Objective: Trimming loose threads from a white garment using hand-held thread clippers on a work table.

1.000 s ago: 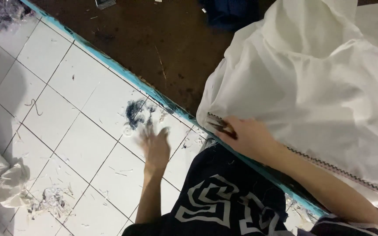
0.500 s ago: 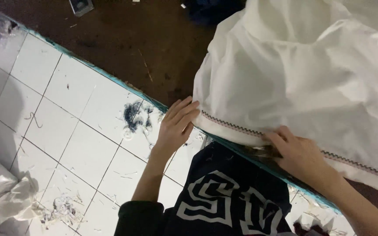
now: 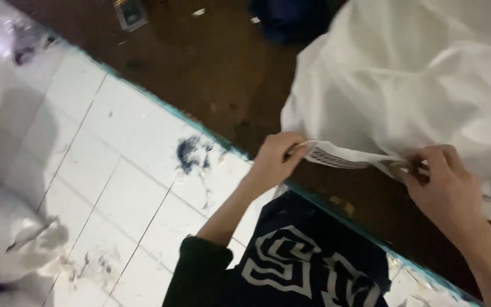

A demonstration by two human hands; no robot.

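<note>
— White garment (image 3: 421,85): soft, rumpled cloth heaped on the dark brown table (image 3: 200,74), its patterned hem band (image 3: 342,157) pulled flat along the table's near edge.

— And the hands?

— Left hand (image 3: 277,159) pinches one end of the band, right hand (image 3: 444,187) the other, fingers closed.

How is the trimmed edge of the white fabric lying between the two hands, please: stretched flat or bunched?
Stretched flat: the left hand and right hand pinch the patterned edge of the white fabric, pulled straight between them.
</note>
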